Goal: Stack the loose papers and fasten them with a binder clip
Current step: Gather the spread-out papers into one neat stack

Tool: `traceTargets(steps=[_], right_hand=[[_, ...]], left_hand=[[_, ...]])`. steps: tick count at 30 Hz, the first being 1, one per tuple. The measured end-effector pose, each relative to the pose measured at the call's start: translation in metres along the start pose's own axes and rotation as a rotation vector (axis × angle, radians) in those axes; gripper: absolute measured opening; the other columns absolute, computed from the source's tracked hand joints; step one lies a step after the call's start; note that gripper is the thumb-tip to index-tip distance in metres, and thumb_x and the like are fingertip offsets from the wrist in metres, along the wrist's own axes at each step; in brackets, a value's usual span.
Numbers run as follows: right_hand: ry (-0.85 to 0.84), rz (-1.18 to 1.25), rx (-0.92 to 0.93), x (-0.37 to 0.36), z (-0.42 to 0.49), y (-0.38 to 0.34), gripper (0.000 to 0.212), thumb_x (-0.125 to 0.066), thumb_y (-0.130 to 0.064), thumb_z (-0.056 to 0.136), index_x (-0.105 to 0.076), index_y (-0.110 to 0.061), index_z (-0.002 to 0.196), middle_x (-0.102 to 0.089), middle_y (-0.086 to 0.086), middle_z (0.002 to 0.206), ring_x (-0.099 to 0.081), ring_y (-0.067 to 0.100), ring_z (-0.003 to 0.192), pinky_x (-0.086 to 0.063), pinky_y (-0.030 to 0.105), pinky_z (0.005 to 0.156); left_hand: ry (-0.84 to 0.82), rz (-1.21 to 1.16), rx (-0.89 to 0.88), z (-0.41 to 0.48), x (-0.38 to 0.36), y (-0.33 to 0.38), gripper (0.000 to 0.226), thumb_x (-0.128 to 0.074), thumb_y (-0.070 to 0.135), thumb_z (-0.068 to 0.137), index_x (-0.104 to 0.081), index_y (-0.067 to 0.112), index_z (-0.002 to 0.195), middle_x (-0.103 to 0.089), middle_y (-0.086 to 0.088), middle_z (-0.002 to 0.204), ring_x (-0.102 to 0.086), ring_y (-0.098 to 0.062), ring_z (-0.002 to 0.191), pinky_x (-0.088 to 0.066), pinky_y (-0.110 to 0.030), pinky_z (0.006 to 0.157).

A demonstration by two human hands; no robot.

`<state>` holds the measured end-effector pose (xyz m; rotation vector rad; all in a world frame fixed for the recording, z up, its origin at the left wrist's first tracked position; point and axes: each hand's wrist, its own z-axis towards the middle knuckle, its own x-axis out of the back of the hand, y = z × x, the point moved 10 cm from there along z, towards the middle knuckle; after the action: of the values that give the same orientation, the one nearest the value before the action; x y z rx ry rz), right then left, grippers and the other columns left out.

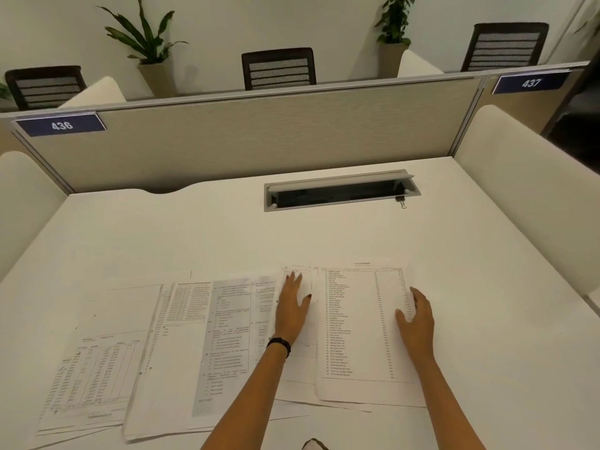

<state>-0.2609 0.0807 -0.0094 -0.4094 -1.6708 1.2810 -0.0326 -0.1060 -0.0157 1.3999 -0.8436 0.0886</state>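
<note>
White printed papers (181, 336) fanned, overlapping | left hand (293, 306) fingers flat on them | right hand (417, 319) fingers relaxed, touching

Left hand (293, 306), right hand (417, 316): palms down

One table (194, 238) carries at least five overlapping sheets of paper (357, 319), the full number hidden by the overlap, and one binder clip (402, 201). Two grips are in view: the left grip (293, 306), with one dark wristband (279, 345), and the right grip (417, 319). Also visible: one partition (259, 141), three chairs (279, 69), two potted plants (147, 43), two numbered plates (61, 125), one cable hatch (341, 191).
</note>
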Motion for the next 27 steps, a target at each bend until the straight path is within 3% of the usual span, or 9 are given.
traceTargets(steps=[3, 6, 10, 16, 20, 23, 27], right_hand=[[-0.009, 0.002, 0.001, -0.006, -0.004, -0.003, 0.054, -0.058, 0.004, 0.082, -0.039, -0.001, 0.133, -0.045, 0.018, 0.136, -0.042, 0.031, 0.126, -0.030, 0.028, 0.101], [-0.033, -0.008, 0.013, -0.014, -0.006, -0.006, 0.054, -0.059, 0.003, 0.083, -0.039, -0.001, 0.133, -0.044, 0.018, 0.136, -0.042, 0.031, 0.126, -0.030, 0.028, 0.101], [-0.042, 0.004, 0.002, -0.019, -0.008, -0.007, 0.054, -0.059, 0.002, 0.082, -0.039, -0.002, 0.133, -0.045, 0.017, 0.136, -0.042, 0.030, 0.126, -0.032, 0.031, 0.104], [-0.032, 0.031, 0.021, -0.021, -0.013, -0.008, 0.052, -0.059, 0.000, 0.083, -0.040, -0.003, 0.132, -0.045, 0.017, 0.135, -0.043, 0.029, 0.125, -0.031, 0.029, 0.102], [-0.030, 0.035, 0.020, -0.020, -0.009, -0.009, 0.051, -0.058, 0.001, 0.084, -0.040, -0.002, 0.132, -0.045, 0.018, 0.134, -0.044, 0.030, 0.124, -0.033, 0.032, 0.103], [-0.018, 0.094, -0.036, -0.017, -0.002, -0.006, 0.050, -0.056, -0.002, 0.086, -0.038, -0.003, 0.133, -0.044, 0.019, 0.134, -0.044, 0.031, 0.124, -0.037, 0.034, 0.101], [-0.048, 0.294, -0.198, -0.014, 0.013, -0.004, 0.051, -0.053, -0.016, 0.091, -0.033, -0.014, 0.138, -0.046, 0.015, 0.135, -0.048, 0.029, 0.120, -0.040, 0.035, 0.097]], left_hand=[[-0.086, -0.078, 0.011, -0.007, -0.021, 0.003, 0.055, -0.050, 0.019, 0.093, -0.026, 0.013, 0.142, -0.024, -0.004, 0.152, -0.023, -0.017, 0.140, -0.014, -0.022, 0.113], [-0.060, -0.292, 0.122, -0.007, -0.023, 0.003, 0.055, -0.052, 0.014, 0.092, -0.027, 0.011, 0.142, -0.030, -0.006, 0.150, -0.031, -0.019, 0.137, -0.025, -0.032, 0.115], [-0.033, -0.440, 0.178, -0.001, -0.020, 0.007, 0.053, -0.056, 0.008, 0.089, -0.034, 0.012, 0.138, -0.045, -0.008, 0.140, -0.043, -0.015, 0.124, -0.035, -0.034, 0.109], [-0.042, -0.586, 0.279, 0.004, -0.027, 0.003, 0.057, -0.065, 0.016, 0.084, -0.038, 0.012, 0.135, -0.051, -0.007, 0.131, -0.052, -0.018, 0.113, -0.046, -0.031, 0.095], [-0.027, -0.640, 0.261, 0.000, -0.027, 0.011, 0.059, -0.065, 0.008, 0.083, -0.035, 0.014, 0.134, -0.053, -0.006, 0.125, -0.055, -0.017, 0.106, -0.049, -0.031, 0.090], [0.009, -0.667, 0.197, 0.002, -0.019, 0.028, 0.053, -0.063, 0.007, 0.085, -0.038, 0.016, 0.131, -0.056, -0.008, 0.123, -0.057, -0.017, 0.104, -0.053, -0.023, 0.082], [-0.029, -0.647, 0.099, 0.012, -0.005, 0.062, 0.047, -0.062, 0.017, 0.086, -0.043, 0.018, 0.129, -0.060, -0.004, 0.120, -0.061, -0.020, 0.105, -0.055, -0.030, 0.083]])
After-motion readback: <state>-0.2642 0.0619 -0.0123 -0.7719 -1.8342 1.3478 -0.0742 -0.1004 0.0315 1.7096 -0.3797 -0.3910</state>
